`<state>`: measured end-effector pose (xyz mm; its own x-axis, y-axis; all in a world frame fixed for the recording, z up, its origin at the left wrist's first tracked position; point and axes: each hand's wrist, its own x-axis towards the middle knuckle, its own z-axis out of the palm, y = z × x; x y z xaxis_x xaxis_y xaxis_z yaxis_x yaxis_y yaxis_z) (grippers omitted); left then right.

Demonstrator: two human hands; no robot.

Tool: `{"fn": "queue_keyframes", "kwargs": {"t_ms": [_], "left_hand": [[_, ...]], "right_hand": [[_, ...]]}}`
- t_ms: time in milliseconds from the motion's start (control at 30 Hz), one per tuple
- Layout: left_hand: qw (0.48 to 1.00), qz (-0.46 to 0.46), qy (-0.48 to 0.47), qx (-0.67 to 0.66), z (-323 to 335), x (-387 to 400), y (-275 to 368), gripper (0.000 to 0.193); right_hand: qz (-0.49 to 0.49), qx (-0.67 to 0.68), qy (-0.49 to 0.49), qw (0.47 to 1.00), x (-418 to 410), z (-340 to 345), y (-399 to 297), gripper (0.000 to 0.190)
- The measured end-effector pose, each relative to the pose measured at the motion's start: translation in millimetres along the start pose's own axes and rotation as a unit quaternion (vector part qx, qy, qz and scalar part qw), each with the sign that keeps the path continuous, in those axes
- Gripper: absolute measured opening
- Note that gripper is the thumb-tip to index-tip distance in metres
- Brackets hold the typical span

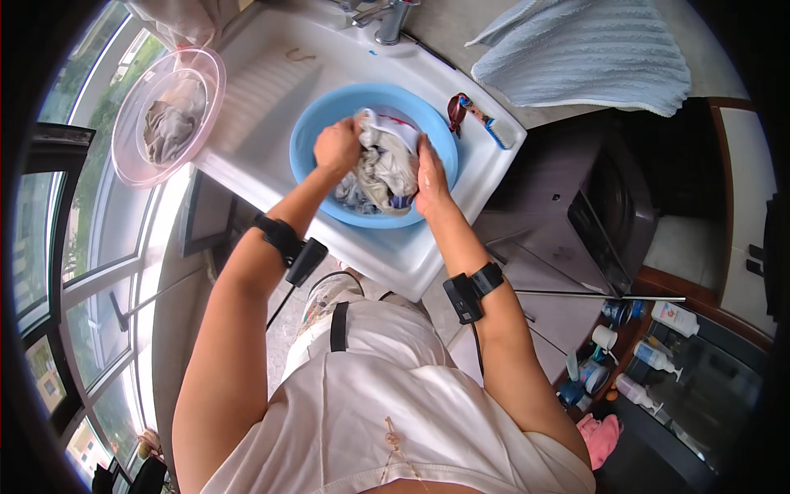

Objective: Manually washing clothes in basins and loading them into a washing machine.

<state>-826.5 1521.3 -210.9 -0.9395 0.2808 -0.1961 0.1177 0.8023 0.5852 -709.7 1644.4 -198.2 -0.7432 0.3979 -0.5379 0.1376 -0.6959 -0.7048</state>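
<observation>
Before me a round blue plastic basin (311,139) stands in a white ceramic laundry sink (395,262). Over the basin I hold a bunched wet cloth garment (389,163), pale beige with white, red and dark blue patches. My left hand (338,146) has its fingers closed on the upper left edge of the cloth. Flat against the right side of the bundle lies my right hand (432,173), fingers extended and a little blurred, with wet spots on it. Greyish wet fabric (355,194) and some suds lie lower in the basin.
A pink translucent basin (213,80) with grey cloth sits on the left rim. The chrome faucet (390,25) rises at the back. A scrub brush (497,133) lies on the right ledge, below a light blue towel (586,55). Several bottles (657,357) stand at lower right.
</observation>
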Motion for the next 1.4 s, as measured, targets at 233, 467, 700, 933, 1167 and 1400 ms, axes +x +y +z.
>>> {"fn": "queue_keyframes", "kwargs": {"t_ms": [233,467,700,933,1167,1400], "left_hand": [[0.998,-0.046,0.047,0.022,-20.8,30.3,-42.7,0.052],[0.984,-0.123,-0.126,0.007,20.7,41.2,-95.4,0.050],[0.991,0.008,-0.094,0.091,60.5,24.4,-90.5,0.042],[0.908,-0.054,-0.237,-0.340,29.9,-6.4,-3.5,0.027],[0.754,-0.049,-0.333,-0.564,-16.2,-58.5,80.9,0.025],[0.869,-0.070,-0.138,-0.470,19.4,-29.8,53.8,0.026]], "right_hand": [[-0.147,-0.195,0.050,0.969,23.0,-26.2,-31.4,0.045],[-0.066,-0.160,0.100,0.980,52.8,-71.8,20.9,0.041],[0.090,-0.222,0.096,0.966,33.5,-81.9,57.9,0.046],[0.203,-0.099,0.128,0.966,26.3,-52.4,51.5,0.062],[0.119,0.164,-0.131,0.970,42.6,-50.6,43.5,0.047],[0.149,0.178,-0.052,0.971,11.0,-32.3,8.4,0.038]]}}
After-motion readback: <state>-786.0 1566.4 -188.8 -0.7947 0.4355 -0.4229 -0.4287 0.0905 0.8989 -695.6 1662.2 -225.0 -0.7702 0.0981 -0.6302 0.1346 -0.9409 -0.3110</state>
